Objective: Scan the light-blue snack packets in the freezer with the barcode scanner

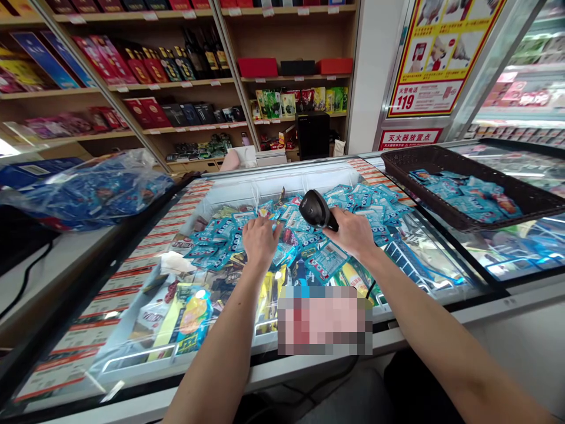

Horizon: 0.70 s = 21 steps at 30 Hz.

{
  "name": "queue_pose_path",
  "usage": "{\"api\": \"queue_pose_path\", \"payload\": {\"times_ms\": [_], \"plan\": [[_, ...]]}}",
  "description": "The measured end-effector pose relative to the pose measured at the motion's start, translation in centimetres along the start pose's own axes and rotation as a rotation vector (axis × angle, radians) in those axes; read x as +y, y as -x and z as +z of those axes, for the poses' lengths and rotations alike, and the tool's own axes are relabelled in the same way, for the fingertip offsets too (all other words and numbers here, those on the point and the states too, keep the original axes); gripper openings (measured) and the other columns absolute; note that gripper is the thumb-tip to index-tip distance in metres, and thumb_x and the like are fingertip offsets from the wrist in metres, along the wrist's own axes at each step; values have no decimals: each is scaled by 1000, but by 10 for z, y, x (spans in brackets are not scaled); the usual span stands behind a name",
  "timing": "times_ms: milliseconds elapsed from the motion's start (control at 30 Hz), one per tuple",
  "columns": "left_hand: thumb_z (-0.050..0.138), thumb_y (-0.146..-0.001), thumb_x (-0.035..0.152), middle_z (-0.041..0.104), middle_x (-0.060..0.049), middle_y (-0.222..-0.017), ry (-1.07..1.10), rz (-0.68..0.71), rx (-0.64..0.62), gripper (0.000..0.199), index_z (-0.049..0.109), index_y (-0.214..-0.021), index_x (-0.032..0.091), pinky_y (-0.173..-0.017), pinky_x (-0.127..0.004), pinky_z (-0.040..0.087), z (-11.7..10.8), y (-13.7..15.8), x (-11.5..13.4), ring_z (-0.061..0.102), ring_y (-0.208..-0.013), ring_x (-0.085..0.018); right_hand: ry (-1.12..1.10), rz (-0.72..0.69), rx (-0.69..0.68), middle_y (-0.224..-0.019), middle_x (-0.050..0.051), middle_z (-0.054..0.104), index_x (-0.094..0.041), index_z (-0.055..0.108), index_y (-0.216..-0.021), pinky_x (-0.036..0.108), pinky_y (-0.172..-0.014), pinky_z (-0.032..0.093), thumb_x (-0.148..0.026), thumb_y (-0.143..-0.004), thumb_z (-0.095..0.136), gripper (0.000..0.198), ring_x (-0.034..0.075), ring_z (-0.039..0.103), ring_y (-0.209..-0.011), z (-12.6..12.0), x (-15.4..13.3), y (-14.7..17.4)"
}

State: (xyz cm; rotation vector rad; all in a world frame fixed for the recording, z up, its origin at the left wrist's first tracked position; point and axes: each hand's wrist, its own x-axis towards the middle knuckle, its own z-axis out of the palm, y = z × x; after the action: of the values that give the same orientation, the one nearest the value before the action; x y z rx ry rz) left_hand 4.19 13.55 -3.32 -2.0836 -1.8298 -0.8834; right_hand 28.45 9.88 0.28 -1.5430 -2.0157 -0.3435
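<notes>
Scanner (314, 209) in right hand (353, 232), left hand (260, 238) over teal packets (326, 262)

Shelves (300, 38) fill the far side; boxes, bottles and bagged goods in rows, white tags along the boards. In front of them a freezer (273, 370) with a glass top, goods visible through the glass, the person at its near edge. Red-and-white labels (110, 282) run down the glass at left. A pixelated patch hides part of the near edge, between the two forearms.

Poster (445, 53), yellow and red, on the wall at far right. Below it a dark brown tray (432, 202) sits on the glass at right, a heap of teal packets inside. Opposite, just left of the freezer, a clear bag (101, 182) with blue packs showing through.

Right hand: fingers wrapped round the scanner's handle, gripping it above the loose packets. Left hand: back uppermost, fingers bent down at the packets, left of the scanner and apart from it. Cannot tell whether the fingertips pinch one.

Scanner: black, head raised to the left of its handle. Packets: loose and overlapping on the glass, one bunch left of the left hand, another beyond the right; one lies flat, printed face up, just below the scanner. White scrap (176, 262) at the left bunch's edge.
</notes>
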Motion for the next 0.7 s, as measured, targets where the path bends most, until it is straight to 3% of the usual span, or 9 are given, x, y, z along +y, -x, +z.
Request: {"api": "queue_pose_path", "payload": {"times_ms": [267, 500, 600, 700], "plan": [[57, -69, 61, 59, -12, -106, 99, -16, -11, 45, 65, -92, 23, -95, -52, 30, 14, 1, 19, 47, -110, -35, -13, -26, -11, -86, 7, 67, -19, 57, -97, 28, -54, 29, -41, -79, 53, 29, 18, 59, -64, 2, -2, 0], [60, -67, 60, 62, -11, -103, 118, -35, -10, 43, 61, -89, 23, -91, -51, 32, 14, -2, 20, 50, -107, -33, -17, -31, -11, -86, 7, 67, -19, 57, -97, 28, -54, 30, -40, -79, 53, 28, 17, 59, -64, 3, -2, 1], [64, -66, 56, 65, -7, -94, 236, -117, -13, 41, 58, -89, 23, -90, -48, 35, 14, -6, 15, 58, -95, -28, -18, -35, 1, -84, 7, 67, -19, 57, -97, 28, -53, 29, -41, -79, 53, 28, 17, 59, -63, 3, -1, 1], [65, -65, 51, 65, -2, -77, 494, -236, -55, 45, 53, -98, 22, -77, -40, 44, 16, -10, 9, 62, -71, -21, -16, -36, 10, -82, 7, 67, -19, 57, -96, 28, -52, 29, -41, -79, 53, 28, 17, 58, -62, 3, -1, 1]]}}
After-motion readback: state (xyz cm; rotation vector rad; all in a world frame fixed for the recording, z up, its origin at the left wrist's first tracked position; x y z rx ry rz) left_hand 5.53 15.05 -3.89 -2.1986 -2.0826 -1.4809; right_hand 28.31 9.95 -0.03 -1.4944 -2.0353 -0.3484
